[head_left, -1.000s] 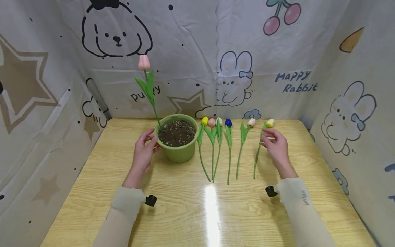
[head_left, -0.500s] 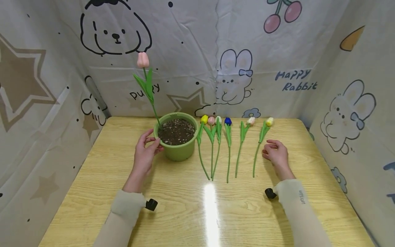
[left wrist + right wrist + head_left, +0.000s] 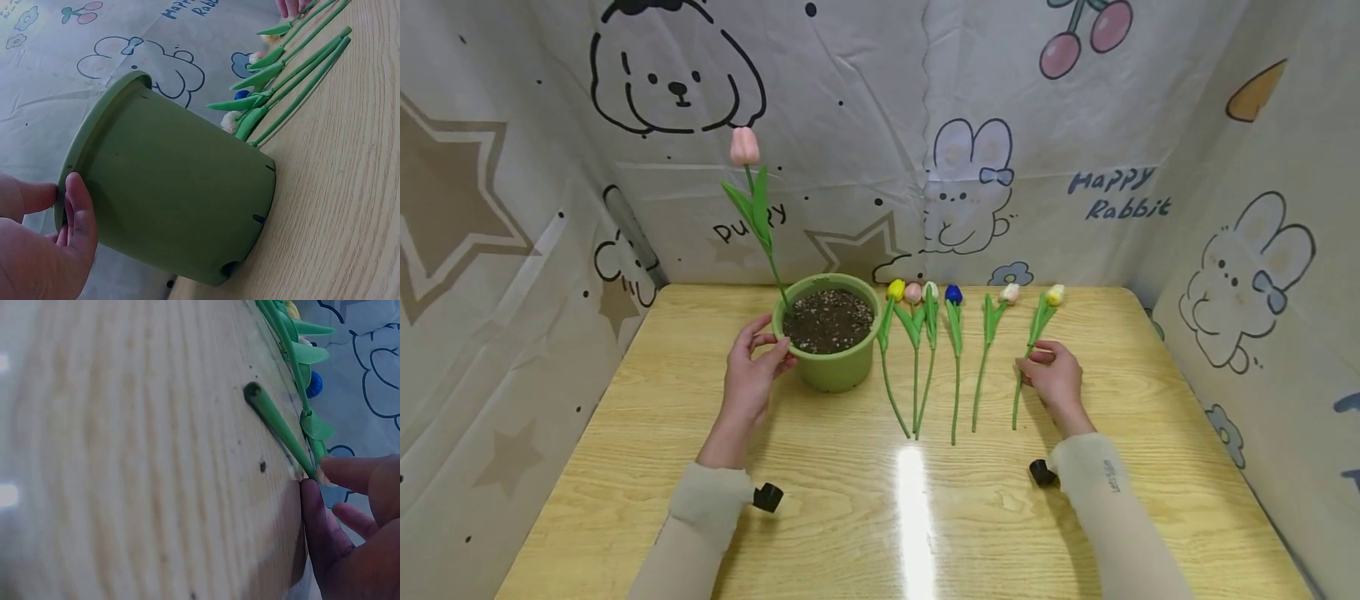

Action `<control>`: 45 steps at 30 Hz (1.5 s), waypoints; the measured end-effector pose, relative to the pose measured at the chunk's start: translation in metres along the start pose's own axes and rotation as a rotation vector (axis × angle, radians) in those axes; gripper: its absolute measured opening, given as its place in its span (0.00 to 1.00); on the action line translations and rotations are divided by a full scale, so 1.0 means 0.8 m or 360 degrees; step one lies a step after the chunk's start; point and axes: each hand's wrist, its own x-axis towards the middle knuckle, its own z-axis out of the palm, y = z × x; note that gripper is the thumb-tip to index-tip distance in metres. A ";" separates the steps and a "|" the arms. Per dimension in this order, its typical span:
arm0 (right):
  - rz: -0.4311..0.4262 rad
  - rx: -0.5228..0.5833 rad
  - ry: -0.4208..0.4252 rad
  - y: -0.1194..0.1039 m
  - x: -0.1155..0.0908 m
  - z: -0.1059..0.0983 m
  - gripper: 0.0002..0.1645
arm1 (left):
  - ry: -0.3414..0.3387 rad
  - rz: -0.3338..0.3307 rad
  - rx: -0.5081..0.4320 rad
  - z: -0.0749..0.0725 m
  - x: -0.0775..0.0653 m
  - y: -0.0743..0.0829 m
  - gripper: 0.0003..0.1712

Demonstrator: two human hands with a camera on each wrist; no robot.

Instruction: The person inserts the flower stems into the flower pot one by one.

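Note:
My left hand (image 3: 749,372) grips the rim of a green flowerpot (image 3: 837,372), thumb on one side and fingers on the other, as the left wrist view shows. Dark soil (image 3: 829,322) fills the pot, and a pink artificial tulip (image 3: 745,147) leans up from its left side. At the far right of the flower row lies a yellow-and-white tulip (image 3: 1056,295). Around its stem (image 3: 276,422), just below the leaves, the thumb and forefinger of my right hand (image 3: 1057,380) pinch; the stem's cut end points out from the fingers in the right wrist view.
Between pot and right hand, several more tulips lie side by side: yellow (image 3: 896,290), pink (image 3: 913,292), white (image 3: 931,291), blue (image 3: 953,294) and pale pink (image 3: 1010,293). A printed cloth (image 3: 850,125) surrounds the wooden table (image 3: 842,517) at the back and sides.
My right hand draws back from the rightmost tulip's leaves, then comes in left to its stem lower down. My left hand stays at the pot's rim.

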 end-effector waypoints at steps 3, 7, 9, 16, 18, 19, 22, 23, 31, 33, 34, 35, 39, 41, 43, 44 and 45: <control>-0.0004 -0.0031 0.0003 0.000 0.001 0.004 0.35 | 0.0006 0.0004 -0.0012 -0.001 -0.001 -0.001 0.33; 0.0017 -0.0070 0.0023 0.000 0.001 0.006 0.34 | 0.0004 0.0007 -0.0009 -0.001 0.000 -0.001 0.33; 0.0028 -0.0056 0.0029 -0.001 0.000 0.005 0.33 | 0.0004 0.0006 -0.0012 0.000 0.001 -0.001 0.33; 0.0087 0.0060 -0.0027 -0.001 0.003 -0.006 0.27 | -0.0022 0.0002 -0.0014 0.002 0.002 0.001 0.34; 0.0117 0.0104 -0.0043 0.000 0.003 -0.009 0.27 | -0.0027 0.0000 -0.0014 0.003 0.002 0.001 0.34; 0.0129 0.0125 -0.0049 0.000 0.003 -0.009 0.28 | -0.0025 -0.0003 -0.0014 0.003 0.002 0.001 0.34; 0.0167 0.0180 -0.0056 -0.002 0.002 -0.011 0.29 | -0.0016 -0.0004 -0.0024 0.004 0.003 0.001 0.33; 0.0179 0.0190 -0.0059 -0.003 0.001 -0.012 0.29 | -0.0013 -0.0003 -0.0030 0.004 0.003 0.001 0.33; 0.0212 0.0268 -0.0077 -0.010 0.000 -0.016 0.31 | -0.0015 -0.0006 -0.0044 0.005 0.005 0.003 0.33; 0.0211 0.0291 -0.0065 -0.012 0.000 -0.017 0.30 | -0.0017 -0.0012 -0.0044 0.005 0.005 0.003 0.33; 0.0211 0.0303 -0.0059 -0.013 0.000 -0.017 0.30 | -0.0020 -0.0014 -0.0043 0.005 0.005 0.004 0.33; 0.0211 0.0317 -0.0055 -0.014 -0.001 -0.018 0.30 | -0.0023 -0.0015 -0.0042 0.005 0.005 0.004 0.33; 0.0218 0.0350 -0.0051 -0.022 -0.003 -0.019 0.30 | -0.0030 -0.0013 -0.0041 0.004 0.006 0.003 0.33; 0.0207 0.0367 -0.0053 -0.027 -0.005 -0.019 0.30 | -0.0025 -0.0010 -0.0040 0.002 0.006 0.002 0.33; 0.0188 0.0381 -0.0048 -0.033 -0.007 -0.019 0.30 | -0.0014 -0.0007 -0.0044 0.001 0.005 0.002 0.33; 0.0175 0.0388 -0.0044 -0.036 -0.008 -0.018 0.30 | -0.0008 -0.0005 -0.0050 0.000 0.005 0.001 0.33; 0.0160 0.0412 -0.0044 -0.039 -0.008 -0.017 0.30 | -0.0006 -0.0003 -0.0052 0.000 0.004 0.001 0.33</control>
